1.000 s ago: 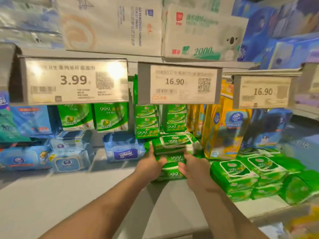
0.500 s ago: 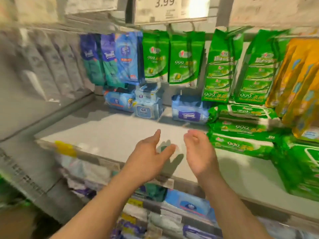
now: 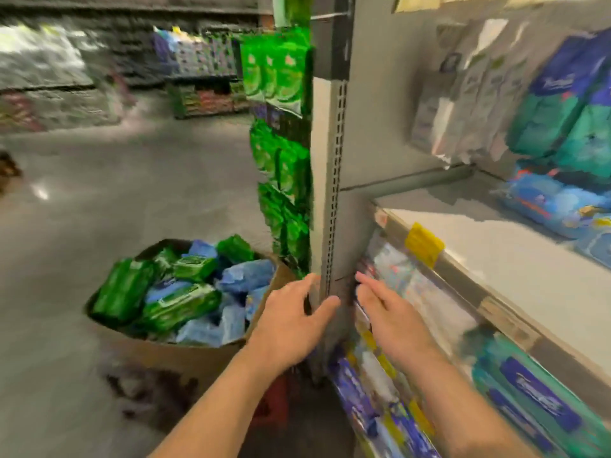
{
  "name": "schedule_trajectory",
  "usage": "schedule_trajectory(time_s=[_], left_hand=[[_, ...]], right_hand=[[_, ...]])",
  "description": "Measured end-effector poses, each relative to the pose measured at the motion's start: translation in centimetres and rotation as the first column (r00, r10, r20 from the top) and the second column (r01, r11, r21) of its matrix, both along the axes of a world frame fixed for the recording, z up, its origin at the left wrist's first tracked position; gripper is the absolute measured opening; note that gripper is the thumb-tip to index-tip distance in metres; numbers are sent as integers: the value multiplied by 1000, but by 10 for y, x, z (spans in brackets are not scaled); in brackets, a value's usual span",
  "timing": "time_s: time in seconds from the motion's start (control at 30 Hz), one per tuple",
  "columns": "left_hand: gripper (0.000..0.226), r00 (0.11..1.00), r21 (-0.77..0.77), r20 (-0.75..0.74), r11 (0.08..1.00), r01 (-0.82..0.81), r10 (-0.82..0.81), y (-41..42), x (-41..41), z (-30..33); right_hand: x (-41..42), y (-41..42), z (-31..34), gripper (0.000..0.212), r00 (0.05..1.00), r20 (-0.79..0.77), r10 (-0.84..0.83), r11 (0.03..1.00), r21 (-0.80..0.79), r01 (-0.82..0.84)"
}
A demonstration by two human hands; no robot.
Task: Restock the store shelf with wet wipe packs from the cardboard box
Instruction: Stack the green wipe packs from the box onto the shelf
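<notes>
Right, status from my feed, blurry frame so treat details loosely.

Floor [image 3: 99, 193] fills the left half, grey and bare out to far aisles I can't resolve. Store shelf [image 3: 515, 259] takes the right half: white deck mostly open near the front edge, blue packs [image 3: 555, 203] sit at its far right, teal and blue hanging bags [image 3: 562, 127] behind them. Grey slotted upright [image 3: 334, 193] marks the shelf's left end, with green hanging packs [image 3: 281, 160] strung down its left side.

Cardboard box [image 3: 185, 355] is on the floor, left of the upright, near me. It looks well loaded: green wet wipe packs [image 3: 178, 305] on the left and near side, blue wet wipe packs [image 3: 244, 276] to the right and underneath. So I judge most of the restock is left; the deck has plenty of room and the box is nowhere near drained.

Left hand [image 3: 291, 322] is in the air just right of the box, fingers spread and relaxed, holding nothing. Right hand [image 3: 393, 319] is in front of the lower shelf fronts, fingers straight and roughly together, also empty. Neither touches a pack.

My read: between loads, next step is a reach down-left into the box for a green pack.
</notes>
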State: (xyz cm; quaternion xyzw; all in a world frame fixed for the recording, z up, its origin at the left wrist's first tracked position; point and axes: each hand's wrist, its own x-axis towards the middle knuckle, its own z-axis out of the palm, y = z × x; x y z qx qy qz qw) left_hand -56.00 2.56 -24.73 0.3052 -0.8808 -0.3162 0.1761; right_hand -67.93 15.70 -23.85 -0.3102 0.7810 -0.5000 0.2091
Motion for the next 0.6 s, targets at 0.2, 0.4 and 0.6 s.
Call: schedule_trajectory(time_s=[0.2,0.4,0.6], left_hand=[[71,991,174,88,978,-118,104,-120,71,-35],[64,942,357,182,873,-332,283,-233,137,-81],[57,840,551,219,648,-527,497,-308,181,-120]], right_hand=[[46,-137,-36,26,988,138,76,995,56,-84],[93,-268,-91,29,921,390,-11,982,178,-64],[113,-341,-137,32,827,554,-101,951,297,-83]])
